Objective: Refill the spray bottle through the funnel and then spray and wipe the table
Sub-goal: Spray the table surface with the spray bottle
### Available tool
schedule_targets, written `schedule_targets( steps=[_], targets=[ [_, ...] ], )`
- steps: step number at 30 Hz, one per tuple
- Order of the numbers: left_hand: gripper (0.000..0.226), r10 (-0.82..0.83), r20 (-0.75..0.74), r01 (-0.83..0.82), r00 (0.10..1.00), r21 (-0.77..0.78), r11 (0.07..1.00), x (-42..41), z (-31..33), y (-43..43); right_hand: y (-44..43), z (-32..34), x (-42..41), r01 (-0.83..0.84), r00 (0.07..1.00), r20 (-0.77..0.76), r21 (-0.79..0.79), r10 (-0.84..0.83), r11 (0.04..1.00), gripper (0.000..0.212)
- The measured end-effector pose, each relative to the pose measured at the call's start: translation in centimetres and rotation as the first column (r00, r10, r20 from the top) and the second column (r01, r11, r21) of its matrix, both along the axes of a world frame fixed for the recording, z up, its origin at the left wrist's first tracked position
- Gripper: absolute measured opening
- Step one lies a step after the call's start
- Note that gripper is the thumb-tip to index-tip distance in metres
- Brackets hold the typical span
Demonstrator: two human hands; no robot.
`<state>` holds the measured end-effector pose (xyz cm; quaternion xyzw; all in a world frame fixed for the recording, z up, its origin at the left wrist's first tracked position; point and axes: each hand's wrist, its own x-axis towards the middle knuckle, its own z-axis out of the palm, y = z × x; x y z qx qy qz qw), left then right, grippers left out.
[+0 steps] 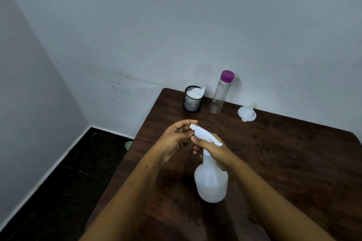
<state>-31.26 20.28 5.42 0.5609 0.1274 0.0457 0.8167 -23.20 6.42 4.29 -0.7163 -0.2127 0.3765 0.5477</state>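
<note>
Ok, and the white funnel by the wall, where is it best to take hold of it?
Pinch the funnel by its narrow spout, coming from above. It sits wide mouth down on the table, rim flat on the wood, so only the upright, slightly tilted spout offers fingers a free part. The right hand, now gripping the spray bottle, is nearer.

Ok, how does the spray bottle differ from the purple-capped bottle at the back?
The spray bottle is cloudy white and wide-bodied with a trigger head; the purple-capped bottle is clear, slim and straight. The right hand grips the spray bottle's neck, the left hand pinches its nozzle; the purple-capped bottle stands untouched by the wall. Both are upright and closed.
</note>
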Motion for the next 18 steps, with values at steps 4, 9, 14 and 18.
schedule_targets(
  steps=[4,9,14,18],
  targets=[
    [0.056,0.066,-0.063,-0.072,0.996,-0.094,0.993,-0.1,-1.0,0.2,-0.5,0.1,0.2,0.050,0.998,-0.028,-0.031,-0.051,0.998,0.030],
    [0.043,0.317,-0.331,-0.354,0.889,-0.057,0.934,-1.0,-2.9,0.8,-0.8,-0.3,-0.1,0.110,0.994,0.042,-0.112,-0.106,0.988,0.034],
    [0.027,0.369,-0.564,-0.443,0.739,0.007,0.897,-2.3,-4.3,1.1,-0.8,-2.0,0.4,0.196,0.980,0.080,-0.281,-0.181,0.939,0.044],
    [0.021,0.333,-0.606,-0.413,0.722,0.009,0.911,-2.6,-4.9,0.7,-1.2,-2.2,0.4,0.119,0.993,0.048,-0.281,-0.110,0.952,0.041]
  ],
)
